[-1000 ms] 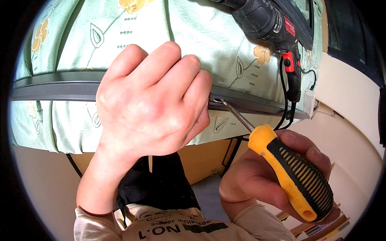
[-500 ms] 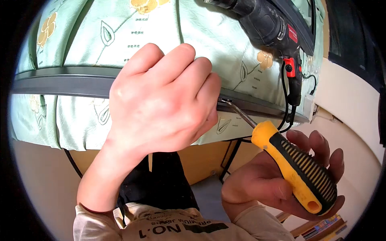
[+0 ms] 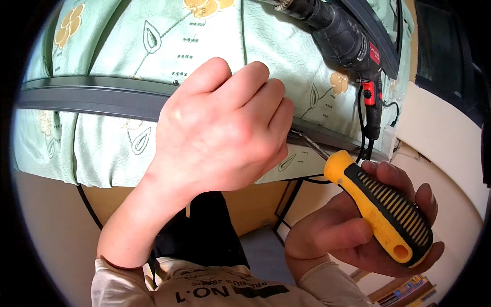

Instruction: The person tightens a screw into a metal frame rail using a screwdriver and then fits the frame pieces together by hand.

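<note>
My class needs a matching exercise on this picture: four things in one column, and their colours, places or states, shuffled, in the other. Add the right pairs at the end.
Things
1. Screwdriver
2. Power drill
3. Left hand
4. Cloth

Descriptions
A. Pale green, with a flower and leaf pattern
B. Mostly black, with red parts
C. Fingers curled, over the dark rail
D. Yellow and black handle, in the right hand

Right pairs: 1-D, 2-B, 3-C, 4-A
</note>
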Demonstrator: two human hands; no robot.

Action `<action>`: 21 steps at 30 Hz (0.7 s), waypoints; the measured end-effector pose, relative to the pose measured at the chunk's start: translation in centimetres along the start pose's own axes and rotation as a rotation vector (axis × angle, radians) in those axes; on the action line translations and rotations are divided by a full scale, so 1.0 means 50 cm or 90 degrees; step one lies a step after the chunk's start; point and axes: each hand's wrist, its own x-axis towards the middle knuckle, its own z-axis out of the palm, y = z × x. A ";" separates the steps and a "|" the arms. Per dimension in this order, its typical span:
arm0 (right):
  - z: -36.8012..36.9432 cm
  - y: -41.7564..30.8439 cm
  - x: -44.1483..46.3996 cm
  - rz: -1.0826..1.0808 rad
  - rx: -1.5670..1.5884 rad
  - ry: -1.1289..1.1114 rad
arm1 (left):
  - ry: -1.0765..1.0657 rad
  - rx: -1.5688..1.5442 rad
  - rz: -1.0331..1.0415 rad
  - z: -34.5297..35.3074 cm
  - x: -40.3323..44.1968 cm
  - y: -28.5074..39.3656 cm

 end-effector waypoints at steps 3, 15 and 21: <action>0.001 -0.001 0.003 -0.006 -0.005 -0.004 | 0.013 -0.014 -0.003 0.001 0.000 0.001; 0.005 -0.009 0.007 -0.030 -0.036 -0.016 | 0.007 -0.017 -0.004 0.000 0.002 0.001; 0.006 -0.011 0.008 -0.044 -0.058 -0.025 | -0.002 -0.019 -0.008 0.001 0.001 0.001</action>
